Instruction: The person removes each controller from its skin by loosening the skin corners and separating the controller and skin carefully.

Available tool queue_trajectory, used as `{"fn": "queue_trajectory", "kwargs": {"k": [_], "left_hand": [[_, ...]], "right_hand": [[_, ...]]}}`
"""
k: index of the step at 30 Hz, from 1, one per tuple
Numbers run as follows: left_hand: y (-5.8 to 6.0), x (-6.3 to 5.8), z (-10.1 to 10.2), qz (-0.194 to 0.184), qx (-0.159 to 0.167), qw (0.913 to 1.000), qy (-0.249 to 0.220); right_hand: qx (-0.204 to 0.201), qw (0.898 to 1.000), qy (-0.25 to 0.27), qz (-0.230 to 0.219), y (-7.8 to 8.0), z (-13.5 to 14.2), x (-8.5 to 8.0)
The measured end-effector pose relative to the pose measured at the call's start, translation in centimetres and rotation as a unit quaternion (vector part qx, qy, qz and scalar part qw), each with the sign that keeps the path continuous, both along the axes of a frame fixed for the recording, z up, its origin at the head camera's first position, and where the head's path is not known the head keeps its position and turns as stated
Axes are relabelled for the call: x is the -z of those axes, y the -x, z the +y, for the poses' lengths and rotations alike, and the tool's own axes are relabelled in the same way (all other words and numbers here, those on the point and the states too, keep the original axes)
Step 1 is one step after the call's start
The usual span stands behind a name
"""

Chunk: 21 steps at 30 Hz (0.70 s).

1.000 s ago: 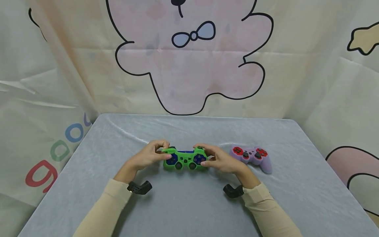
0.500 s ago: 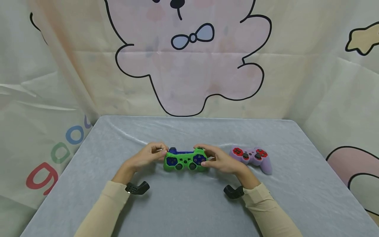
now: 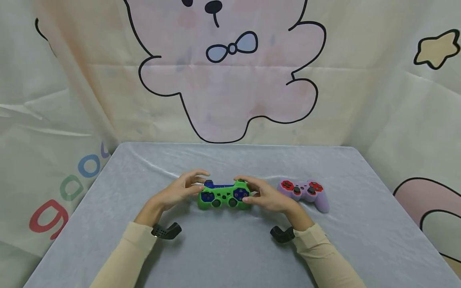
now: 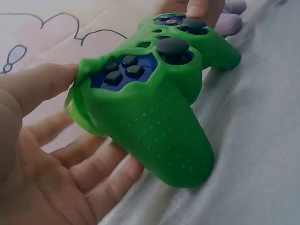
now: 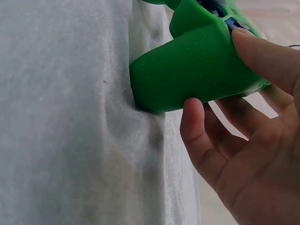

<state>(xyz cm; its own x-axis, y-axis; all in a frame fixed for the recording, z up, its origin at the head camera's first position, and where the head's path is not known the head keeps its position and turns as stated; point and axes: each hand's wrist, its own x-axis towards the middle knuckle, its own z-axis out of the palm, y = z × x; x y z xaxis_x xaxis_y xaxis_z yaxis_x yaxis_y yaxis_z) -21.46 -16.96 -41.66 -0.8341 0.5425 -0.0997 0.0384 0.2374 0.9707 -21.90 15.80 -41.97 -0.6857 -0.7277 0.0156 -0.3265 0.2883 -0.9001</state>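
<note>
A blue game controller [image 3: 240,194] sits in a green silicone cover [image 3: 225,192], low over the cloth. At its top left, the blue shoulder [image 3: 209,184] shows out of the cover, whose edge [image 4: 86,70] is bunched at that corner. My left hand [image 3: 178,192] has its thumb tip against this edge; the index finger stands raised behind the controller, and other fingers stretch beneath the left grip. My right hand [image 3: 268,195] holds the right end, thumb on the front buttons, fingers behind. In the right wrist view, the right grip [image 5: 183,70] tilts down near the cloth.
A purple controller [image 3: 306,192] with red button areas lies right of my right hand on the grey cloth-covered table [image 3: 227,248]. Printed curtains [image 3: 230,100] hang behind and at both sides. Each wrist wears a black camera mount [image 3: 167,231].
My left thumb and fingers first pinch the cover at the top left corner and draw it off the blue shoulder; now the index finger has lifted and spread. The right hand keeps its hold.
</note>
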Motion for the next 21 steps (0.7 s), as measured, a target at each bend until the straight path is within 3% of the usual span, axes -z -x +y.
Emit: {"fn": "queue_trajectory", "kwargs": {"k": [6, 12, 21], "left_hand": [[-0.21, -0.27, 0.46, 0.003, 0.01, 0.9985, 0.054], [-0.47, -0.44, 0.37, 0.008, 0.023, 0.9974, 0.068], [-0.5, -0.64, 0.4, 0.015, 0.044, 0.9967, 0.066]], "right_hand": [[-0.003, 1.0, 0.008, 0.001, -0.14, 0.11, -0.31], [-0.005, 1.0, 0.023, -0.009, -0.27, -0.04, -0.37], [0.03, 0.998, 0.015, -0.051, -0.44, -0.04, -0.88]]}}
